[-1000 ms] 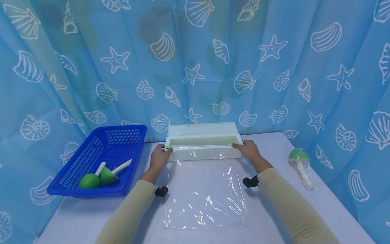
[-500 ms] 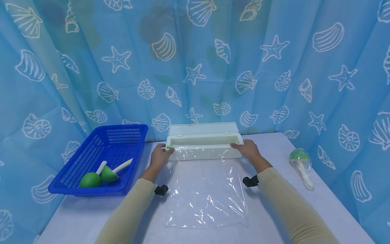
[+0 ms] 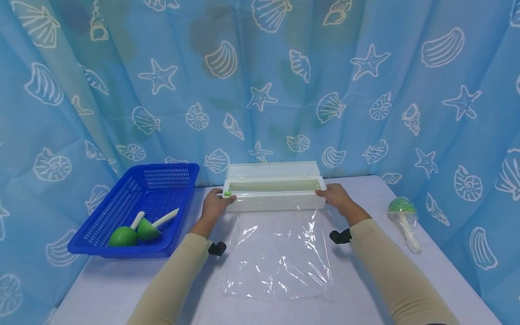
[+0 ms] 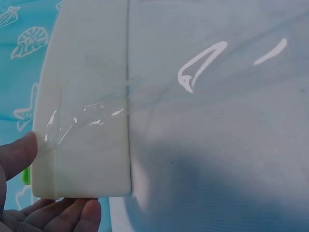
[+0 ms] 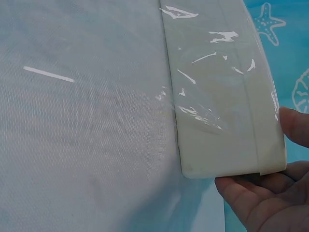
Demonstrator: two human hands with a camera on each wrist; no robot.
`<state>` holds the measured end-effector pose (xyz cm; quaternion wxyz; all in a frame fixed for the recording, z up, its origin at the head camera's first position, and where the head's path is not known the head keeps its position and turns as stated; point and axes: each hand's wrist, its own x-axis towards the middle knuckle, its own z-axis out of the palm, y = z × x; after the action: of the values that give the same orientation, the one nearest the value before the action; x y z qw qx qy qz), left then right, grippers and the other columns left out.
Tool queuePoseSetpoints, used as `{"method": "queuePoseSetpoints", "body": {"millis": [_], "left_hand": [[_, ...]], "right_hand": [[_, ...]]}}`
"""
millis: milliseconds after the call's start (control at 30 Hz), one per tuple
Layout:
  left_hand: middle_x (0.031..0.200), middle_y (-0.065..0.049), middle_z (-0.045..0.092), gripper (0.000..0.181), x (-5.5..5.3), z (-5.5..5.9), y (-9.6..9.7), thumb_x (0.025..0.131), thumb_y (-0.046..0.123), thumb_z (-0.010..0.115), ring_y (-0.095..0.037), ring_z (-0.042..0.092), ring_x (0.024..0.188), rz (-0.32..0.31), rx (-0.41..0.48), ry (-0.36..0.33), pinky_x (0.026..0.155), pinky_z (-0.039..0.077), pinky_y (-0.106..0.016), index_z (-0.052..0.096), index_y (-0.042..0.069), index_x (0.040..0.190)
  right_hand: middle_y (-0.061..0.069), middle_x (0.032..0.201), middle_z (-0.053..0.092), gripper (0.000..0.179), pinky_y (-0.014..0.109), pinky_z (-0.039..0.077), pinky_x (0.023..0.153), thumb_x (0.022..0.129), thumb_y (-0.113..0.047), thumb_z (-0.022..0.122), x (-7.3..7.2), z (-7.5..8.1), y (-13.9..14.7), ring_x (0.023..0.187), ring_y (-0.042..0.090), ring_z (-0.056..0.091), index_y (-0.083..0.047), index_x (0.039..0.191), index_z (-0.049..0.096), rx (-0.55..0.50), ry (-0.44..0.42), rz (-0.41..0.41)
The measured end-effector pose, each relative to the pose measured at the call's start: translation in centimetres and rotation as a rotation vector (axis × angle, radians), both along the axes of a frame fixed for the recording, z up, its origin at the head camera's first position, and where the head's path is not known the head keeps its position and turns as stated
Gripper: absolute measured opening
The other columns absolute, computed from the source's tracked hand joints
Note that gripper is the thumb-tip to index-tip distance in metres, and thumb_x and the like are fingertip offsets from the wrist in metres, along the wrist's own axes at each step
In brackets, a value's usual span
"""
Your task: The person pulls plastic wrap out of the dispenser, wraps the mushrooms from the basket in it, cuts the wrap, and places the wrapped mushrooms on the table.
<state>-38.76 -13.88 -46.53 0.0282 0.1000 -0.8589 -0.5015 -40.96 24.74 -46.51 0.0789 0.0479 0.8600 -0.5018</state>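
A white cling film dispenser [image 3: 280,202] lies near the back of the table with its clear lid [image 3: 274,169] raised. My left hand [image 3: 215,203] grips its left end, thumb on the upper front edge beside a small green slider [image 3: 228,193]. At the opposite end my right hand [image 3: 336,197] holds the box the same way; in the right wrist view its fingers [image 5: 241,195] lie against the end face. A sheet of clear cling film [image 3: 278,262] runs down over the box front and spreads towards me on the table, shiny with creases.
On the left, a blue basket [image 3: 87,225] contains two green-and-white mushroom-shaped things [image 3: 123,236]. A similar one wrapped in clear film [image 3: 403,216] lies at the right table edge. A blue shell-patterned curtain [image 3: 260,67] hangs behind the white-covered table [image 3: 122,289].
The head view has shifted slightly. My right thumb has slid a little outward along the box edge. The film's creases have changed near the box, and its upper left edge sits further right.
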Motion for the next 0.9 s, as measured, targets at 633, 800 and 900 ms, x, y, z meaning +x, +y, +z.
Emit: {"method": "queuePoseSetpoints", "body": {"millis": [633, 800, 900], "left_hand": [[0.126, -0.023, 0.057, 0.058, -0.74, -0.38, -0.75, 0.085, 0.024, 0.076, -0.035, 0.056, 0.112, -0.02, 0.036, -0.027, 0.093, 0.048, -0.046, 0.05, -0.002, 0.13], [0.132, -0.022, 0.052, 0.06, -0.6, 0.28, -0.54, 0.091, 0.029, 0.069, -0.036, 0.054, 0.115, -0.021, 0.101, -0.086, 0.097, 0.044, -0.048, 0.045, -0.002, 0.136], [0.134, -0.022, 0.05, 0.064, -0.48, 0.47, -0.38, 0.09, 0.032, 0.069, -0.036, 0.051, 0.119, -0.029, 0.077, -0.099, 0.099, 0.042, -0.05, 0.042, -0.002, 0.138]], "right_hand": [[0.025, 0.136, 0.05, 0.052, 0.053, 0.031, 0.107, 0.1, -0.025, 0.055, -0.01, -0.12, 0.42, 0.128, 0.039, 0.044, 0.009, 0.138, 0.043, -0.069, -0.012, 0.063], [0.024, 0.139, 0.048, 0.058, 0.052, 0.032, 0.107, 0.099, -0.029, 0.057, 0.08, -0.34, 0.5, 0.129, 0.038, 0.043, 0.008, 0.142, 0.04, -0.064, -0.008, 0.049], [0.023, 0.141, 0.046, 0.062, 0.051, 0.033, 0.107, 0.098, -0.031, 0.059, 0.18, -0.49, 0.34, 0.131, 0.038, 0.041, 0.007, 0.143, 0.038, -0.066, -0.002, 0.04]]}}
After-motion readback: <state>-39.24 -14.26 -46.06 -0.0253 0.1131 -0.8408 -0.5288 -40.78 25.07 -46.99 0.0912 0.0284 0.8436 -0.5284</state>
